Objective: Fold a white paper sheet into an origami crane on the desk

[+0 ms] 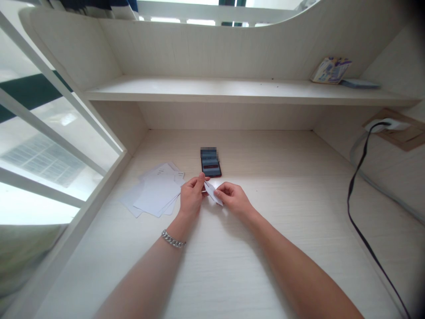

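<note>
A small folded piece of white paper (213,193) is held between my two hands above the desk. My left hand (193,191), with a silver chain bracelet (172,239) on its wrist, pinches the upper left end of the paper. The fingers of my right hand (233,196) grip its right edge. Just beyond the hands lies a phone (211,167) with its screen lit, part of it blurred out. To the left, several loose white paper sheets (159,189) lie in an overlapping pile, close to my left hand.
A pale wooden desk (282,177) spreads below a shelf (206,87). On the shelf's right end rest a colourful packet (331,70) and a flat item (360,83). A dark cable (350,190) runs down the right side from a wall socket (403,128). White bars (49,128) border the left.
</note>
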`<action>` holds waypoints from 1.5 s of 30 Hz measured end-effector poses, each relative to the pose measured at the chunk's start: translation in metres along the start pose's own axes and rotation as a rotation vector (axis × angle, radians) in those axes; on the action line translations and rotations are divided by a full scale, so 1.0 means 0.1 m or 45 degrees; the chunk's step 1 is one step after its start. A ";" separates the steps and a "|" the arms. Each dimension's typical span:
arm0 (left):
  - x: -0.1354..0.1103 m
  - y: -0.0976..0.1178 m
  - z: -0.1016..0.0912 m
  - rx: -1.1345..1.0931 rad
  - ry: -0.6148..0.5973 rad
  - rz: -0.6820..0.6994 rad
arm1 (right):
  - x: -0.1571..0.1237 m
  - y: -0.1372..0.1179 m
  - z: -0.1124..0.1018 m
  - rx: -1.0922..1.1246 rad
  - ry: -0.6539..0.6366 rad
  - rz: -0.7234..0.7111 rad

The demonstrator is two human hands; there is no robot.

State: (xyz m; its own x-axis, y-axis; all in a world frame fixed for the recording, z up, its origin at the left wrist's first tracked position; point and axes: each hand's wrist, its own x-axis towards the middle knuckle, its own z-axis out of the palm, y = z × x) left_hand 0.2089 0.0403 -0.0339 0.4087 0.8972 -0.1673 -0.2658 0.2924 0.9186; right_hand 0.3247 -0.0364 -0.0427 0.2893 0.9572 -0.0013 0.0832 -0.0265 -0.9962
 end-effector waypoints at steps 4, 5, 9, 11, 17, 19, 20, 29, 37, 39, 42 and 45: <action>-0.02 -0.03 -0.03 0.187 -0.171 0.045 | 0.01 0.02 0.01 0.005 0.053 -0.006; -0.02 -0.04 -0.03 0.233 -0.180 0.075 | 0.02 0.02 0.01 0.017 0.065 -0.006; 0.00 -0.08 -0.06 0.242 -0.091 0.161 | 0.01 0.00 0.02 0.087 -0.024 0.037; 0.01 -0.08 -0.07 0.201 -0.041 0.157 | 0.02 -0.01 0.00 0.089 -0.052 0.064; -0.01 -0.04 -0.04 0.156 -0.026 0.072 | 0.08 0.02 -0.08 0.349 0.288 0.061; -0.03 -0.04 -0.02 0.171 -0.118 0.017 | 0.10 0.02 -0.10 0.410 0.395 0.044; -0.03 -0.05 -0.02 0.194 -0.171 -0.003 | 0.10 0.01 -0.11 0.424 0.424 0.037; -0.06 -0.02 -0.01 0.252 -0.379 -0.171 | 0.06 -0.04 -0.10 0.421 0.355 -0.038; -0.03 -0.04 0.01 0.094 -0.127 -0.080 | 0.08 0.00 -0.04 0.347 0.350 0.024; -0.03 -0.05 0.01 0.059 -0.129 -0.079 | 0.08 0.01 -0.04 0.298 0.275 0.042; -0.03 -0.06 0.00 0.042 -0.137 -0.098 | 0.08 0.01 -0.06 0.301 0.234 0.082; -0.03 -0.06 -0.01 0.086 -0.144 -0.056 | 0.08 0.01 -0.08 0.330 0.238 0.105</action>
State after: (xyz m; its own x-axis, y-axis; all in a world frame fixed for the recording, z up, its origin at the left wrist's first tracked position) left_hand 0.2088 0.0364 -0.0397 0.5153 0.8399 -0.1703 -0.1874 0.3044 0.9339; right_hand 0.3346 -0.0309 -0.0426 0.4569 0.8849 -0.0907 -0.1860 -0.0047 -0.9825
